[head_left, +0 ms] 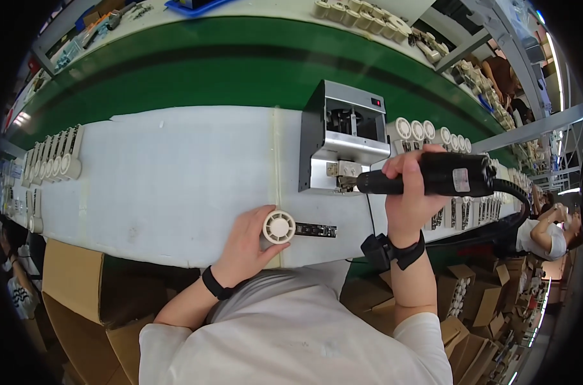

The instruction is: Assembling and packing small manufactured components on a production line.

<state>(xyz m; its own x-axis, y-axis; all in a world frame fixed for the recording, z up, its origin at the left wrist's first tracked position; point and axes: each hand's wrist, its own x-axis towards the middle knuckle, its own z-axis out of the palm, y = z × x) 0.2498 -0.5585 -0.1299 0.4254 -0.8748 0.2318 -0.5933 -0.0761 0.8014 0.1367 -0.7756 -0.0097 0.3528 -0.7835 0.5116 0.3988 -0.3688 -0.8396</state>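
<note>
My left hand [241,242] is closed round a cream appliance body [279,227] with a round, slotted end. From its right side a narrow handle part [316,230] with dark innards lies over the white bench. My right hand [410,202] grips a black electric screwdriver [457,174], held level with its bit pointing left. The bit is at the front outlet of a grey metal screw feeder [356,142]; whether a screw sits on it is too small to tell. A cable [519,192] curves down from the tool's rear end.
Similar cream bodies stand in rows at the left [59,163] and behind the screwdriver [426,131]. A green conveyor belt [227,58] runs along the far side of the white bench [176,173]. Open cardboard boxes [73,276] are below the near edge. Another person [540,234] is at far right.
</note>
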